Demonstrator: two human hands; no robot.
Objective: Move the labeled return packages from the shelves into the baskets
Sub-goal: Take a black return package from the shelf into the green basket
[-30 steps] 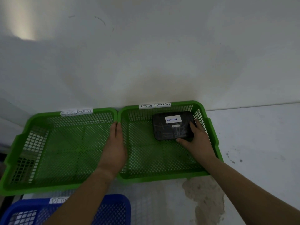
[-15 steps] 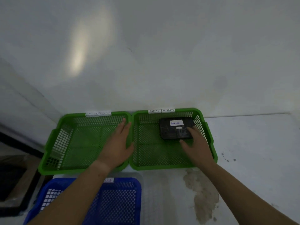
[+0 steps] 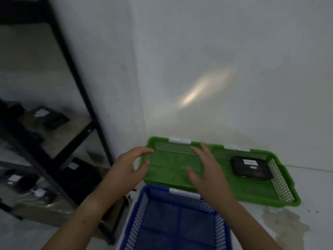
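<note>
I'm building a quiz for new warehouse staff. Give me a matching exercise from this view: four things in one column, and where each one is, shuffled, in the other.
Things
1. black package
2. blue basket
3. shelf rack
4. left hand

Places
A. far left, with dark packages on it
B. nearest the camera
C. inside the right green basket
D. at the left edge of the left green basket, holding nothing

Pairs: 1-C, 2-B, 3-A, 4-D
</note>
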